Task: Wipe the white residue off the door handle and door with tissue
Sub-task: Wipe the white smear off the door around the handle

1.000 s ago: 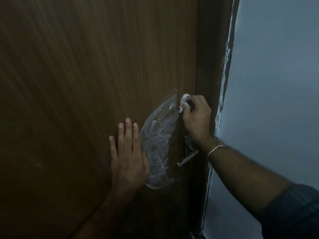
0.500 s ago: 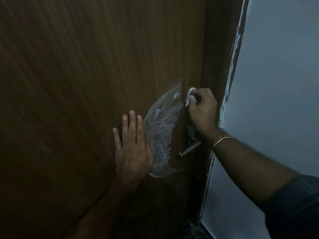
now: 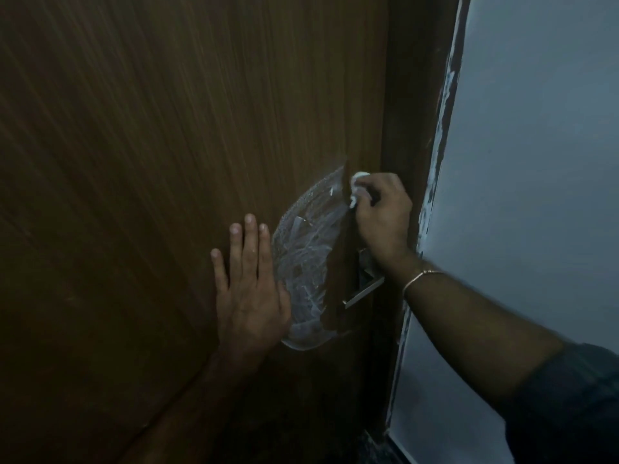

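On the brown wooden door (image 3: 167,162), the left hand (image 3: 249,293) lay flat, fingers straight, just left of the white residue (image 3: 304,262). Above the metal door handle (image 3: 363,293), the right hand (image 3: 383,216) pinched a crumpled white tissue (image 3: 357,187) against the door at the residue's upper edge. A thin bangle (image 3: 420,276) circled the right wrist.

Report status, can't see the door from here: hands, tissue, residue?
Left hand flat on door. Right hand pinching tissue atop residue. Handle unobstructed.
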`<action>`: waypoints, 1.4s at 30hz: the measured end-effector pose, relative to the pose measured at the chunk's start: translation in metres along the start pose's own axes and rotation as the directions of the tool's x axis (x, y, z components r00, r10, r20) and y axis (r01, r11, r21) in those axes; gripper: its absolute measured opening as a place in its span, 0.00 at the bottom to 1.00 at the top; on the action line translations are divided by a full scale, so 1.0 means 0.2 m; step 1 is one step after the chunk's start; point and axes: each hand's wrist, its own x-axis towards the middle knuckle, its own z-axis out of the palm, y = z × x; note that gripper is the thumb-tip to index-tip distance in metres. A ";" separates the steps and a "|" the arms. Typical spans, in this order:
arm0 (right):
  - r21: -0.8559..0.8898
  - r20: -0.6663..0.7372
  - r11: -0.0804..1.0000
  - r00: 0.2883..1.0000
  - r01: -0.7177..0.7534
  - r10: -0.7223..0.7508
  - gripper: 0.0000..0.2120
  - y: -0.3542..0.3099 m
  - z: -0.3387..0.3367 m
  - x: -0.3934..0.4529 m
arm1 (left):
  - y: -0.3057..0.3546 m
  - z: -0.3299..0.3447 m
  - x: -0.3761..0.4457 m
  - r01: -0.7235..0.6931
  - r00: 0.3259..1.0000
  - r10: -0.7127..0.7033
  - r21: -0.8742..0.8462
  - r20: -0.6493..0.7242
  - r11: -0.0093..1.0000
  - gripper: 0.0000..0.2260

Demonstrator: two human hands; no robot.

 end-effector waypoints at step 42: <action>0.072 -0.030 0.996 0.998 0.052 -0.050 0.09 -0.23 0.06 -0.02 | 0.00 -0.08 0.09 -0.053 0.999 0.052 0.050 0.012 0.997 0.42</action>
